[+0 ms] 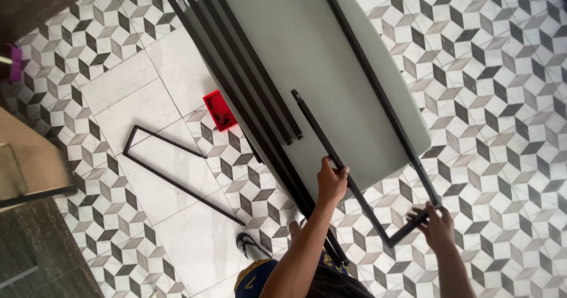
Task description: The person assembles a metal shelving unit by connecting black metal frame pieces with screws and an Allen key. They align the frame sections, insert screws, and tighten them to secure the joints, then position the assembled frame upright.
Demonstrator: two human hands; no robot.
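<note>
A black metal U-shaped frame (366, 203) lies partly on a white table (319, 56), its closed end hanging over the table's near edge. My left hand (332, 181) is closed around the frame's left bar. At the frame's short cross bar near the right corner, my right hand (436, 224) grips the metal. Several long black bars (248, 67) lie side by side along the left part of the table.
Another black U-shaped frame (171, 168) lies on the patterned tile floor at the left. A small red tray (220, 110) with dark small parts sits on the floor beside the table. A sandal (251, 245) is near my foot. Dark furniture stands at the far left.
</note>
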